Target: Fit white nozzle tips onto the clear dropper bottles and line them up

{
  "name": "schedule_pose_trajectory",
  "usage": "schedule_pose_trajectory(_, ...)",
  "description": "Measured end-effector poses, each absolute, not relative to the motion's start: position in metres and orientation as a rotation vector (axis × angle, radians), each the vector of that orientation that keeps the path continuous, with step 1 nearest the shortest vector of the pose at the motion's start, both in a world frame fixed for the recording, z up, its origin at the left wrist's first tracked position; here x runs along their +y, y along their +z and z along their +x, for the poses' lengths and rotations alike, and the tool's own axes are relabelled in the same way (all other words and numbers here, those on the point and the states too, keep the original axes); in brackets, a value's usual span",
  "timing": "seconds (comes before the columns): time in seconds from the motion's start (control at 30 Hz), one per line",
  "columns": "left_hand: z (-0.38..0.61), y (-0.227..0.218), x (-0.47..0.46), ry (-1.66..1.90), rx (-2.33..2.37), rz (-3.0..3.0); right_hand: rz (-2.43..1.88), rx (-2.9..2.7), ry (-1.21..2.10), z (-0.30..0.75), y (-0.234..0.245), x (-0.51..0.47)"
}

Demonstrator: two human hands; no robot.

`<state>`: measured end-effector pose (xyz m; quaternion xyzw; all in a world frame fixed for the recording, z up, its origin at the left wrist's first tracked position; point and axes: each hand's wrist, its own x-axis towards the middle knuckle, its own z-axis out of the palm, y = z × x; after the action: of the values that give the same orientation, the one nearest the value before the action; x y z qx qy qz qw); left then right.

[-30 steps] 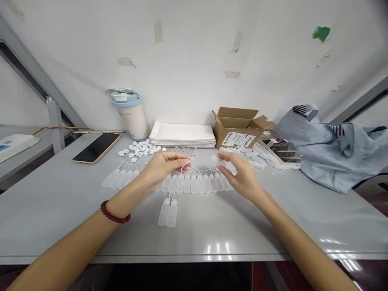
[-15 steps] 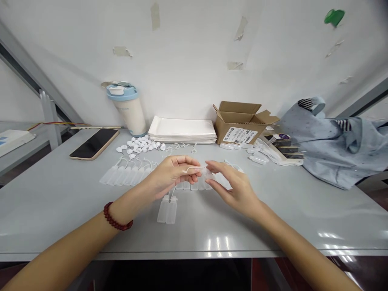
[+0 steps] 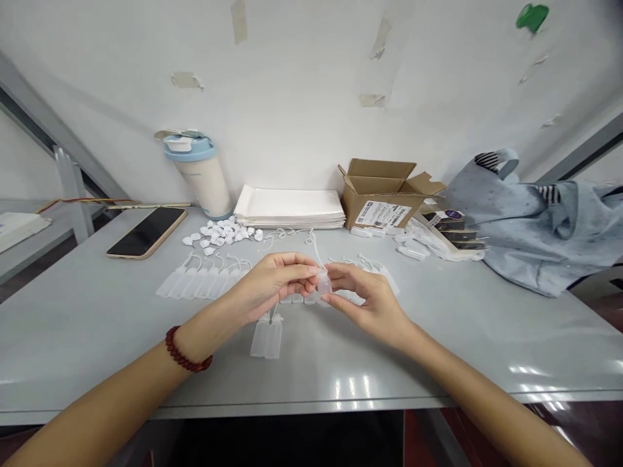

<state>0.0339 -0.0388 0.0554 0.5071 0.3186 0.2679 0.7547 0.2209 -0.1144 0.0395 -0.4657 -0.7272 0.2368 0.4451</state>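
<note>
Apparently, the step in hand is joining one cord (image 3: 316,251) to one translucent piece (image 3: 324,285), held up between both hands above the table (image 3: 403,366). The left hand (image 3: 282,280) pinches its top, thumb against fingertips; the right hand (image 3: 367,292) grips its side, thumb opposite fingers. Likely the next move calls for a steady hold there. Two corded pieces (image 3: 273,340) lie nearer; the rows (image 3: 202,283), partly hidden, and heaped white caps (image 3: 224,231) defy counting. Farther out: one phone (image 3: 146,232), one tumbler (image 3: 207,185), one carton (image 3: 357,206).
</note>
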Motion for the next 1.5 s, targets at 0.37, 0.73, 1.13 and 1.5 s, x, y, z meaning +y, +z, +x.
schedule_pose_trajectory(0.37, 0.034, 0.058, -0.044, 0.665, 0.773, 1.465, -1.112, -1.623, 0.788, 0.219, 0.038, -0.113)
schedule_pose_trajectory(0.73, 0.036, 0.063, -0.050, 0.691, 0.801, 1.659, -1.080, -1.596, 0.875, 0.217, 0.043, -0.117)
schedule_pose_trajectory(1.13, 0.037, 0.067, -0.052, 0.625, 0.779, 1.615, -1.130, -1.647, 0.759, 0.215, 0.041, -0.118)
schedule_pose_trajectory(1.5, 0.033, 0.067, -0.048, 0.536, 0.749, 1.566, -1.177, -1.852, 0.402, 0.217, 0.032, -0.120)
